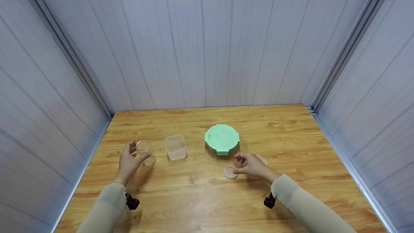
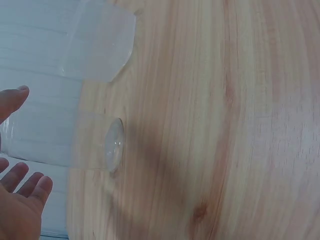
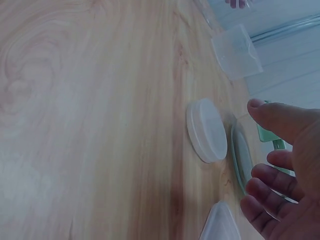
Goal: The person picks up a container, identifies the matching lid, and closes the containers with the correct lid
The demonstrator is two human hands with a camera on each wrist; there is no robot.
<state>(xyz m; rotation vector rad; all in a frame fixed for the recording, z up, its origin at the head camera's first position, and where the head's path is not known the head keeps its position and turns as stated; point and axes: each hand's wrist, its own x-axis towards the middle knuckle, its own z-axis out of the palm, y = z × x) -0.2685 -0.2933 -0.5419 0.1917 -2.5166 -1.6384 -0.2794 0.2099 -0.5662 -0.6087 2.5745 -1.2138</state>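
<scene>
In the head view my left hand [image 1: 129,160] is at a clear round jar [image 1: 146,152] that stands upright on the table. The thumb lies on one side of the jar [image 2: 92,142] and the fingers on the other; the left wrist view shows them spread, with gaps to its wall. My right hand [image 1: 254,166] hovers beside a round whitish lid [image 1: 230,172] lying flat. Its thumb and fingers are apart and hold nothing. The right wrist view shows the lid [image 3: 210,130] with a thick rim, clear of the fingertips.
A translucent squarish container [image 1: 176,148] stands right of the jar. Further right is a round container with a green clip-on lid [image 1: 222,137]. Another pale translucent lid [image 1: 262,159] is partly covered by my right hand. Panelled walls [image 1: 207,55] enclose the wooden table [image 1: 194,200].
</scene>
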